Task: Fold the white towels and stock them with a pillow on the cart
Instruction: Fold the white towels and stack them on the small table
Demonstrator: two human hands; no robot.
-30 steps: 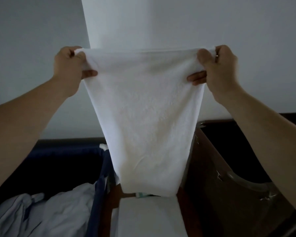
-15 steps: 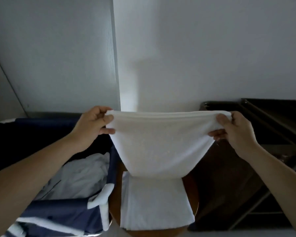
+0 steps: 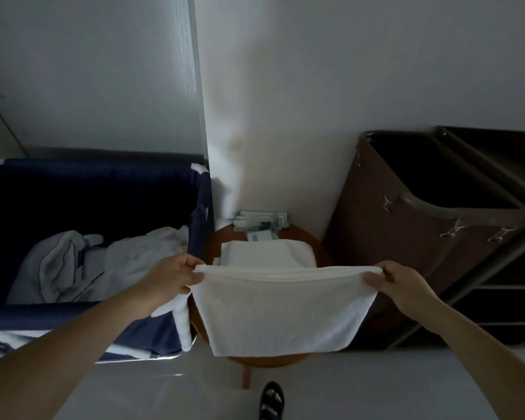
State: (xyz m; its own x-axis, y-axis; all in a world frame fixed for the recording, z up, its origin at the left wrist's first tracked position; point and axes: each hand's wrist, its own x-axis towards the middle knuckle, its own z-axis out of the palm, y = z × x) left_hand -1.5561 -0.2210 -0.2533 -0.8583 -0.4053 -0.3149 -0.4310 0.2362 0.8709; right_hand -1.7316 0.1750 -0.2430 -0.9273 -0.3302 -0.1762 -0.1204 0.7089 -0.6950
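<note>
A folded white towel (image 3: 281, 310) hangs in front of me, stretched by its top edge. My left hand (image 3: 176, 275) pinches its left corner and my right hand (image 3: 396, 283) pinches its right corner. Behind it a stack of folded white towels (image 3: 267, 253) lies on a round wooden stool (image 3: 264, 360), whose top the held towel partly hides. The brown cart (image 3: 412, 237) with its dark open bag stands to the right. No pillow shows.
A navy laundry bin (image 3: 88, 195) with crumpled white linen (image 3: 103, 265) stands at the left. Small teal packets (image 3: 262, 222) sit at the stool's back. A white wall corner rises behind. A sandalled foot (image 3: 272, 401) is on the pale floor.
Both hands have lowered the towel from high in front of the wall down to just over the stool and stack. The view has tilted downward, and both grips are unchanged.
</note>
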